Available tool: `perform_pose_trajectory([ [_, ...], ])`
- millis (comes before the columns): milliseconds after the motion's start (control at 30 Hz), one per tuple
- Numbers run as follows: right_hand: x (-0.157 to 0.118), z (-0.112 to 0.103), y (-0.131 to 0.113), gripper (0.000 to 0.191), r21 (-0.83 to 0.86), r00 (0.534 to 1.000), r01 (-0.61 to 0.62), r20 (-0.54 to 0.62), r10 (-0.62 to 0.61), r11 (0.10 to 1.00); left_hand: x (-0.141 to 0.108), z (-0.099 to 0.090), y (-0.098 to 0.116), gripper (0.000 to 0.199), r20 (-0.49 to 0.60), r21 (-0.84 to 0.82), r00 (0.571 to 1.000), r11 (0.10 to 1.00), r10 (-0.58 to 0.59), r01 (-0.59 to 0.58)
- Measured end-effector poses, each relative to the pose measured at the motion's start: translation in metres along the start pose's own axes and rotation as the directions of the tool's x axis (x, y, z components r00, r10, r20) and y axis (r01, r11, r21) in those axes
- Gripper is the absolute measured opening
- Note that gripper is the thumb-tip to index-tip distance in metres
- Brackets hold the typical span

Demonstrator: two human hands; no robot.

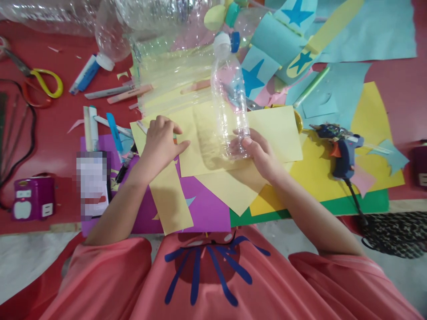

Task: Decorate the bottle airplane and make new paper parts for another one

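Observation:
My right hand [262, 155] grips the base of a clear plastic bottle [230, 98] with a white cap, thumb on its side. The bottle lies over a pale yellow paper sheet [276, 133], its cap pointing away from me. My left hand [162, 140] is over the left end of the yellow paper, with a gap between its bent fingers and thumb. A small green and orange item [175, 139] shows in that gap; whether the hand touches it cannot be made out. Below that hand lies a yellow paper strip [171, 200].
A blue hot glue gun [347, 153] lies at right on yellow paper. At left are scissors [46, 82], a phone [93, 184] and several markers [90, 126]. Blue paper shapes with stars [280, 49] stand at the back, beside more clear plastic bottles [111, 35].

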State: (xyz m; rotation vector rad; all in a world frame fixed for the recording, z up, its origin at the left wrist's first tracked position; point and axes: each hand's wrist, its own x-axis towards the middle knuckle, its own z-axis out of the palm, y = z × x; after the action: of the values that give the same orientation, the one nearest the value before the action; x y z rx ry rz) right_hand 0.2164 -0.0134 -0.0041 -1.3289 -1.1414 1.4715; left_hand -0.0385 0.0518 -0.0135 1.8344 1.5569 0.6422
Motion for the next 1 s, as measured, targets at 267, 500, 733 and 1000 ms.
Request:
perform_pose_trajectory([
  [267, -0.003, 0.002, 0.004, 0.051, 0.043, 1.0, 0.0, -0.007, 0.0, 0.999, 0.002, -0.002, 0.009, 0.04, 0.087, 0.075, 0.996, 0.997, 0.003, -0.009],
  [500, -0.001, 0.002, 0.009, 0.047, 0.007, 0.999, 0.006, 0.035, -0.007, 1.0, 0.0, -0.005, 0.028, 0.028, 0.14, -0.006, 0.988, 0.997, -0.069, 0.071],
  [733, -0.007, 0.002, 0.014, 0.065, -0.36, 0.972, 0.216, 0.168, -0.164, 0.908, -0.013, 0.005, 0.036, 0.022, 0.194, -0.646, 0.975, 0.734, -0.105, 0.208],
  [1000, -0.006, 0.004, 0.003, 0.049, -0.377, 0.957, 0.289, 0.124, -0.261, 0.88, -0.016, 0.018, 0.029, 0.034, 0.187, -0.724, 0.982, 0.673, -0.02, 0.152],
])
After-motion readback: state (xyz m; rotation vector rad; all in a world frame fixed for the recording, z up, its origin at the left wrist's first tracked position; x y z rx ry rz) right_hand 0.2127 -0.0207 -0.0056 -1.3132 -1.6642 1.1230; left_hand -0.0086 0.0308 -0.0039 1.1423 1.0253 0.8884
